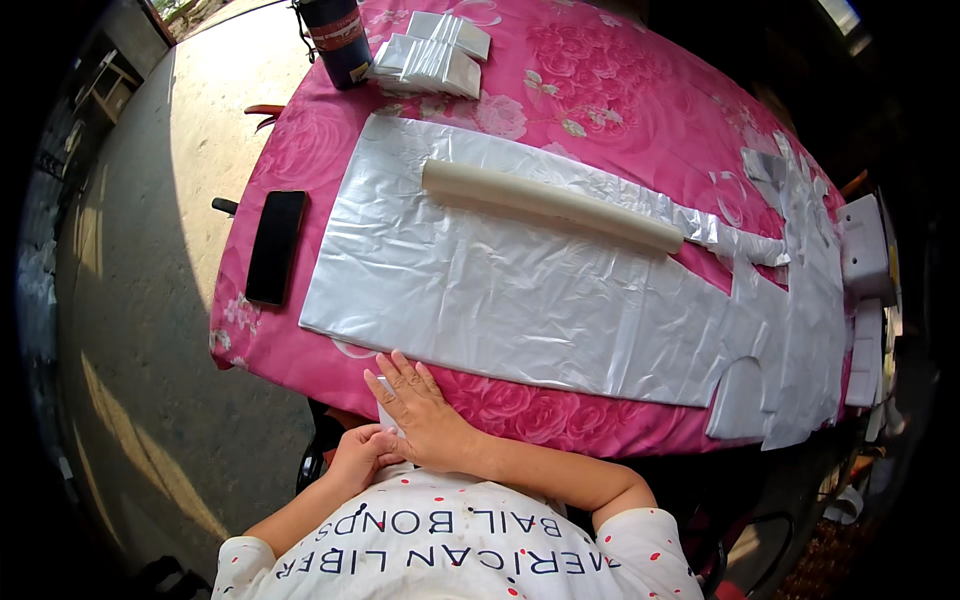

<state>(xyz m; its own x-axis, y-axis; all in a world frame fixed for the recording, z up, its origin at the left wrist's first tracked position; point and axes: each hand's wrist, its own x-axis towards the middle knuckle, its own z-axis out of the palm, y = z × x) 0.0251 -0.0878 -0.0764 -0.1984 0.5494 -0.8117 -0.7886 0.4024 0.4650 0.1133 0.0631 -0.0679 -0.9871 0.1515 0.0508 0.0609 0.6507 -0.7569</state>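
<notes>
Close to my body, at the table's near edge, a small white folded piece of plastic film (pixel 388 418) shows partly between my hands. My left hand (pixel 358 462) is closed, pinching its lower end. My right hand (pixel 428 422) lies flat over the piece with fingers stretched out, hiding most of it. Beyond my hands spreads a large stack of silvery-white plastic sheets (pixel 480 300), wide at the left and narrower at the right. Across its far part rests a long beige tube (pixel 550 203).
A black phone (pixel 276 248) lies at the table's left. Folded white packets (pixel 435 62) are stacked at the far side beside a dark cylindrical container (pixel 337 42). Cut plastic scraps (pixel 805 320) cover the right end, near white blocks (pixel 864 245). A pink floral cloth (pixel 590 75) covers the table.
</notes>
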